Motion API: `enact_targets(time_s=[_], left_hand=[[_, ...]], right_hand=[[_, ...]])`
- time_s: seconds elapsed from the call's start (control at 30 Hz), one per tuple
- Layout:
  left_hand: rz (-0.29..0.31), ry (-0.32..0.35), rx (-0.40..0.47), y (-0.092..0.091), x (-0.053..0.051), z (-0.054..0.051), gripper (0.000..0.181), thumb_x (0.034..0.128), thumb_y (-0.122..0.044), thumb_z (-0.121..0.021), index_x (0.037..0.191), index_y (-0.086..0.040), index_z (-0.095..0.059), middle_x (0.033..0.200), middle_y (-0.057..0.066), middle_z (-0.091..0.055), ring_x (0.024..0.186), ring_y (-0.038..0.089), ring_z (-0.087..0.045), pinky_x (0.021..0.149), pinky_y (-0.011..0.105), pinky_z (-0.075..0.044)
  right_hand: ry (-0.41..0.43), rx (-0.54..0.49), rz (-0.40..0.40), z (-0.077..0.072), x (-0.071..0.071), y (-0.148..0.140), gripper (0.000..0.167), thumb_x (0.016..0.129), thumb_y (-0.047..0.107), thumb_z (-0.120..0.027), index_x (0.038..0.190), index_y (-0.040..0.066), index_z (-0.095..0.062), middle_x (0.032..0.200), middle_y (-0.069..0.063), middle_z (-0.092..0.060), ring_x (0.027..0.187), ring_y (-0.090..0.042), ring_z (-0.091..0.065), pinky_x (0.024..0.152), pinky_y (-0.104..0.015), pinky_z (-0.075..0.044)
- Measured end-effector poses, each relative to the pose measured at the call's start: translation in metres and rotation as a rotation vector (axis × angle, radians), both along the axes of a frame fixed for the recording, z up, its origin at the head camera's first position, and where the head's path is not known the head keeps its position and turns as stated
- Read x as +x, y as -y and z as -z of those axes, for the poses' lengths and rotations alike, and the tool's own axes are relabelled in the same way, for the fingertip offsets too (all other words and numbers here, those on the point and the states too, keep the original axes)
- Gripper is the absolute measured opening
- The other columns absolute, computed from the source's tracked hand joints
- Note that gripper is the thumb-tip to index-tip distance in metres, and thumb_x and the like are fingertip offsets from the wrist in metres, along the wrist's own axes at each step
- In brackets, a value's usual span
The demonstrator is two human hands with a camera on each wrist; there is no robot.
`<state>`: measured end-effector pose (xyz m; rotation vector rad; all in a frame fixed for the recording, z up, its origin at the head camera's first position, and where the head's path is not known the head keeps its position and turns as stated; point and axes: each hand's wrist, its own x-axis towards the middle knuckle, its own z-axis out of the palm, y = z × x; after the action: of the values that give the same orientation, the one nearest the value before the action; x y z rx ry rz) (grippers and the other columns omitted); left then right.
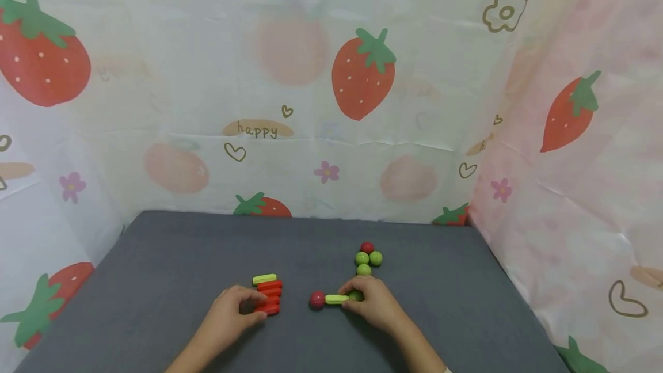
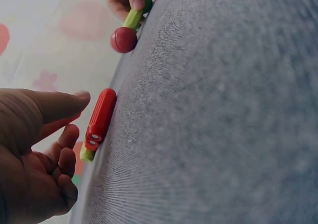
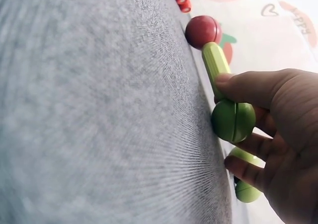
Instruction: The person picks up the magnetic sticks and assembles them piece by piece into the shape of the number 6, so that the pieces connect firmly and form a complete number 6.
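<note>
My right hand (image 1: 374, 303) pinches a yellow-green rod (image 1: 335, 299) near one end. A dark red ball (image 3: 202, 32) sits at the rod's far end. A green ball (image 3: 233, 120) is at the near end, under the fingers. At the left, my left hand (image 1: 230, 311) reaches over a row of red rods (image 1: 270, 285) lying side by side. Its thumb and index finger stand apart around the nearer rods. In the left wrist view the thumb is clear of the front rod; a red patch behind the thumb is unclear. One yellow-green rod (image 1: 265, 279) lies at the row's far end.
Several balls lie beyond the right hand: a dark red ball (image 1: 367, 247) at the back and green balls (image 1: 376, 258) in front of it. The dark grey table (image 1: 197, 258) meets a printed cloth wall (image 1: 311, 160) at its back edge.
</note>
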<state>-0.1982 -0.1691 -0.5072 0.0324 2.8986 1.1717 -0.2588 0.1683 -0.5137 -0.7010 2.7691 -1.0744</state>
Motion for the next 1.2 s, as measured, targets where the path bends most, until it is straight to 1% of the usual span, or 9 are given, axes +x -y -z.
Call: enact_targets(time_s=[0.2,0.3,0.47,0.6,0.83,1.03,1.13,1.2], left_hand=[[-0.015,-0.002,0.019,0.004,0.001,0.006,0.026,0.0735,-0.023,-0.093,0.095,-0.026,-0.079,0.098,-0.007,-0.068,0.088,0.013,-0.055,0.08,0.037,-0.046],[-0.023,0.019,0.014,0.006,0.0,0.009,0.025,0.0738,-0.024,-0.092,0.094,-0.027,-0.079,0.099,-0.007,-0.069,0.087,0.013,-0.055,0.081,0.038,-0.046],[-0.023,0.042,0.005,0.008,-0.002,0.013,0.024,0.0749,-0.025,-0.092,0.094,-0.028,-0.079,0.101,-0.007,-0.07,0.088,0.013,-0.055,0.082,0.041,-0.046],[-0.015,0.043,-0.005,0.007,-0.003,0.015,0.023,0.0758,-0.024,-0.091,0.095,-0.026,-0.078,0.097,-0.008,-0.069,0.084,0.013,-0.052,0.079,0.038,-0.044],[0.001,0.046,-0.016,0.005,-0.002,0.014,0.022,0.0776,-0.021,-0.09,0.093,-0.022,-0.075,0.088,-0.01,-0.067,0.078,0.014,-0.049,0.074,0.037,-0.04],[0.006,0.055,-0.026,0.004,-0.001,0.01,0.019,0.0799,-0.022,-0.088,0.093,-0.023,-0.074,0.085,-0.01,-0.065,0.078,0.015,-0.048,0.071,0.035,-0.039],[0.002,0.07,-0.005,0.001,0.0,0.008,0.018,0.0806,-0.023,-0.088,0.093,-0.022,-0.074,0.084,-0.009,-0.065,0.076,0.015,-0.049,0.069,0.035,-0.04],[-0.004,0.081,0.025,-0.001,0.002,0.006,0.018,0.0807,-0.023,-0.088,0.093,-0.022,-0.074,0.084,-0.009,-0.065,0.074,0.015,-0.05,0.067,0.034,-0.041]], right_hand=[[-0.027,0.0,0.003,0.0,0.001,0.002,0.016,0.086,0.021,-0.083,0.101,0.026,-0.078,0.102,0.012,-0.07,0.097,-0.011,-0.061,0.083,-0.03,-0.048],[-0.029,0.001,0.005,0.0,0.001,0.003,0.016,0.086,0.022,-0.083,0.101,0.025,-0.079,0.102,0.012,-0.07,0.097,-0.011,-0.06,0.083,-0.03,-0.048],[-0.029,0.004,0.008,0.001,0.001,0.002,0.016,0.086,0.022,-0.083,0.101,0.025,-0.079,0.102,0.012,-0.07,0.098,-0.011,-0.061,0.083,-0.031,-0.048],[-0.023,0.019,0.012,0.002,0.0,0.002,0.016,0.087,0.023,-0.083,0.102,0.026,-0.078,0.103,0.012,-0.07,0.1,-0.012,-0.061,0.085,-0.032,-0.048],[-0.003,0.025,0.011,0.001,0.001,0.001,0.017,0.087,0.024,-0.082,0.103,0.027,-0.078,0.103,0.013,-0.07,0.101,-0.013,-0.062,0.085,-0.034,-0.049],[-0.014,0.017,0.007,0.0,0.0,0.001,0.017,0.087,0.023,-0.082,0.103,0.026,-0.078,0.103,0.013,-0.071,0.101,-0.014,-0.062,0.085,-0.033,-0.049],[-0.018,0.014,0.006,0.0,0.0,0.001,0.017,0.087,0.023,-0.083,0.103,0.026,-0.078,0.103,0.012,-0.071,0.1,-0.013,-0.062,0.085,-0.033,-0.049],[-0.021,0.014,0.007,0.0,0.0,0.002,0.017,0.087,0.023,-0.083,0.102,0.026,-0.079,0.103,0.012,-0.071,0.1,-0.013,-0.062,0.085,-0.032,-0.049]])
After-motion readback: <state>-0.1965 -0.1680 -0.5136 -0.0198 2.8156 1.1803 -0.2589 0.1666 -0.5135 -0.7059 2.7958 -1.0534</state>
